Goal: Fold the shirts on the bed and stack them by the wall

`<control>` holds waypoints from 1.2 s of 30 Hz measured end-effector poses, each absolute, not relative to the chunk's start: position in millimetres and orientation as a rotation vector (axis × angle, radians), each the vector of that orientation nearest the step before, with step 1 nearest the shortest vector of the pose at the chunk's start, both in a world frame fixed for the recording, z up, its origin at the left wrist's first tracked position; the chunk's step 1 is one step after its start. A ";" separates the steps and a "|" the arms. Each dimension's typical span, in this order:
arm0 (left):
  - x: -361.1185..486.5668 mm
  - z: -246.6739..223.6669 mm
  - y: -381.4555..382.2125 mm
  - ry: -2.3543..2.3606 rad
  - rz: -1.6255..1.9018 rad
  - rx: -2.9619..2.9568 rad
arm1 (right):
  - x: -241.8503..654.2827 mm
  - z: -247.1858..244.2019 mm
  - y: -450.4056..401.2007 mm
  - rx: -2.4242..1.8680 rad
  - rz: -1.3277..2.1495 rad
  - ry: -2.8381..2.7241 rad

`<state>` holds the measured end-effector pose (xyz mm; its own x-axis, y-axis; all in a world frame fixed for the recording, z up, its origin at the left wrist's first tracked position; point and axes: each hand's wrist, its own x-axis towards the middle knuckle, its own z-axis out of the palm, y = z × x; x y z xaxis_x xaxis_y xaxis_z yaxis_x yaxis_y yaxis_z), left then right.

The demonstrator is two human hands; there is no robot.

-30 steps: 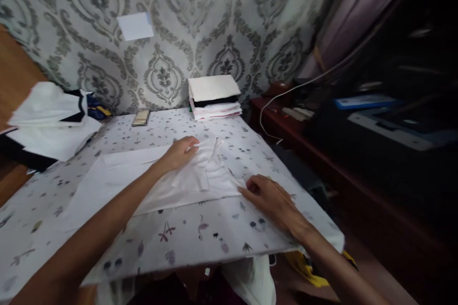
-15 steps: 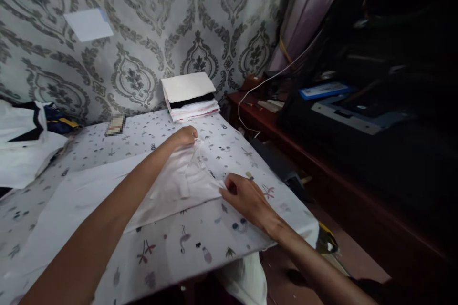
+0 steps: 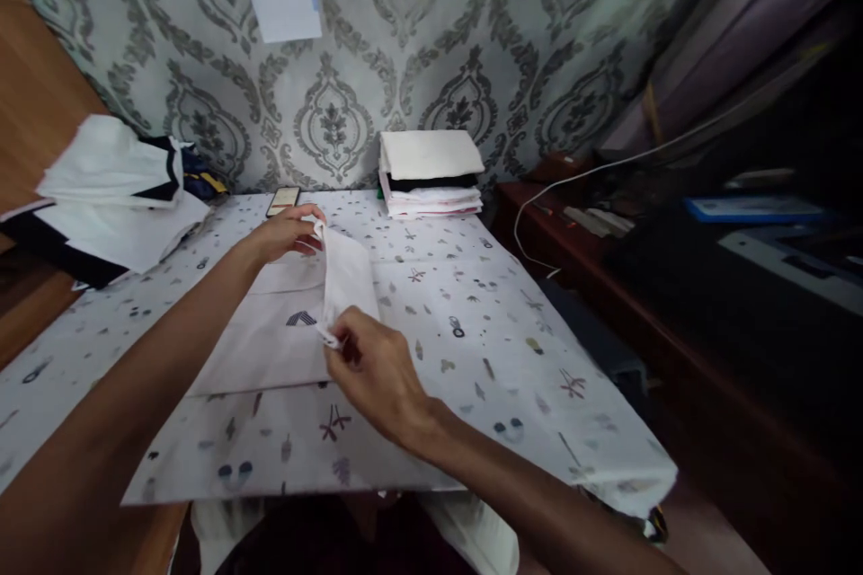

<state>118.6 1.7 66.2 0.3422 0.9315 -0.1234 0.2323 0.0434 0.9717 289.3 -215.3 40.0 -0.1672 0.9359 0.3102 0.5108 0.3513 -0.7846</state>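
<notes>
A white garment [image 3: 262, 350] with a small black striped mark lies on the patterned tablecloth. Its right-hand end is lifted and folded over toward the left. My left hand [image 3: 289, 234] pinches the far corner of this raised end, other fingers partly spread behind it. At the near corner, my right hand [image 3: 374, 368] has thumb and fingers closed on the fabric. The lifted edge runs between both hands, tilted above the layer underneath.
A stack of folded clothes [image 3: 431, 157] stands at the back by the wall. A phone [image 3: 283, 199] lies beyond my left hand. Loose white and black clothes [image 3: 128, 207] are heaped at the left. The tablecloth [image 3: 465, 395] extends right toward a dark red shelf [image 3: 532, 202] with a white cable [image 3: 607, 164].
Both hands have moved left with the garment's right end, which is now raised and folded over. The black mark has come into sight. My view has turned left.
</notes>
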 end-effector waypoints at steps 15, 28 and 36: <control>51.5 5.9 -8.2 1.117 0.950 1.043 | 215.3 5.6 -199.2 -1.152 0.261 -2.378; 26.8 3.1 -21.4 1.443 1.028 1.445 | 190.7 -11.7 -198.1 -1.119 0.288 -2.504; 57.9 4.4 -67.3 1.438 0.774 2.444 | 223.6 28.2 -157.0 -1.247 0.442 -2.396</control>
<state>57.9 -67.3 4.4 0.3887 0.8583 0.3350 0.7525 -0.5055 0.4221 223.6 -157.0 28.2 -0.5207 0.8293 0.2030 0.7021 0.5512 -0.4509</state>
